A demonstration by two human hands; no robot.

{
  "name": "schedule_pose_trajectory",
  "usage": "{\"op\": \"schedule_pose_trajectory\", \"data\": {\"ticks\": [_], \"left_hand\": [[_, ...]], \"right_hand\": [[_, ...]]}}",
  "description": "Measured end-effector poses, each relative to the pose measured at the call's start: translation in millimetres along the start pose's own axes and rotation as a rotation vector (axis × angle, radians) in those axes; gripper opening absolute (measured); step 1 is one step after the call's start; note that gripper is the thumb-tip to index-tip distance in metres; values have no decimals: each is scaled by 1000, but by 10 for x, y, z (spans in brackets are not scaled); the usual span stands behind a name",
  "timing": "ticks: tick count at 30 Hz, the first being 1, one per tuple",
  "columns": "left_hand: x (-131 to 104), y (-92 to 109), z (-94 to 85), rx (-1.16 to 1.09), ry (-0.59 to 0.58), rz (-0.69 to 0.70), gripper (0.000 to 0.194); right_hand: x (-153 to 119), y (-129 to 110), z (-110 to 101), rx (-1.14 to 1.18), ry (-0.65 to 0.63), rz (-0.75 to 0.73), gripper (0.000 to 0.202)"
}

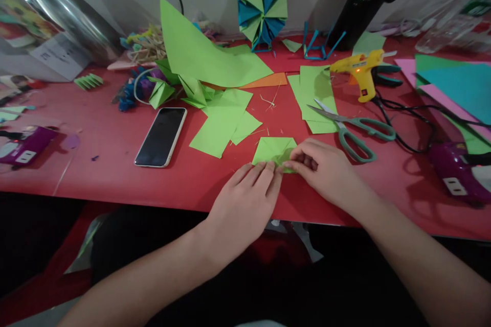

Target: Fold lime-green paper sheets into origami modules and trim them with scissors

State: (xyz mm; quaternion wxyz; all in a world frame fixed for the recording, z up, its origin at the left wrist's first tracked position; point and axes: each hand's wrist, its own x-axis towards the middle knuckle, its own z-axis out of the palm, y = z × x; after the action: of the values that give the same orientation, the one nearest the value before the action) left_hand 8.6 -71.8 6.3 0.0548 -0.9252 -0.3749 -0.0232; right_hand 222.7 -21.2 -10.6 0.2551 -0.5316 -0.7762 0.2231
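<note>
A small green paper (273,149) with crease lines lies on the red table (215,189) near its front edge. My left hand (251,196) rests palm down at the paper's near edge, its fingers stretched out and touching it. From the right, my right hand (320,168) pinches the paper's right part between thumb and curled fingers. The lower edge of the paper is partly hidden by my fingertips. Behind it lie loose green sheets (224,122). Grey-green scissors (353,125) lie partly open to the right, their blades over more green sheets (320,92).
A phone (161,137) lies left of the hands. At the back right are a yellow glue gun (360,74) with a black cable and a black bottle (364,0). A purple power strip (456,173) sits far right. A blue-green paper wheel (263,5) stands by the wall.
</note>
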Motion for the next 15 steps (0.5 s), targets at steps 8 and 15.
{"op": "schedule_pose_trajectory", "data": {"ticks": [8, 15], "left_hand": [[2, 47, -50, -137, -15, -45, 55], [-23, 68, 23, -257, -54, -63, 69]], "right_hand": [[-396, -235, 36, -501, -9, -254, 36], [-594, -360, 58, -651, -91, -237, 50]]}}
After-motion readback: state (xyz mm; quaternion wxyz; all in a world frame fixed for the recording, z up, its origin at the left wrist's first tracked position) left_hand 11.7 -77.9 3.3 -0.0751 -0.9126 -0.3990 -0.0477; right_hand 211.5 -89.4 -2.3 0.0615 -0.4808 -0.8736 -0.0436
